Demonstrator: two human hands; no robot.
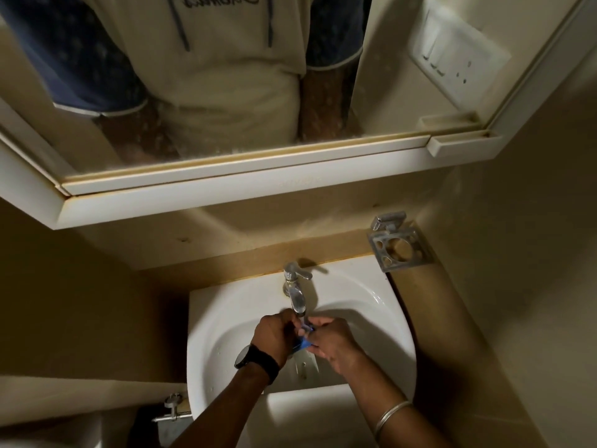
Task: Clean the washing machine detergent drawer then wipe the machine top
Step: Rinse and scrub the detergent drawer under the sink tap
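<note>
fingers of the left hand (274, 333) and right hand (332, 339) are curled tight, together gripping a small blue cloth (302, 341). cloth sits directly under the tap (295, 294) spout, over the white sink (381, 318) bowl. black watch (248, 358) on left wrist, metal bangle (389, 417) on right. toothbrush holder (399, 248) up right of the tap; mirror (210, 76) above it.

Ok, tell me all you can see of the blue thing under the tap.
The blue cloth looks like soft, crumpled fabric, bunched small and mostly hidden. Left hand and right hand both pinch it, just under the chrome tap spout, over the white sink bowl. Whether water is running on it is unclear.
</note>
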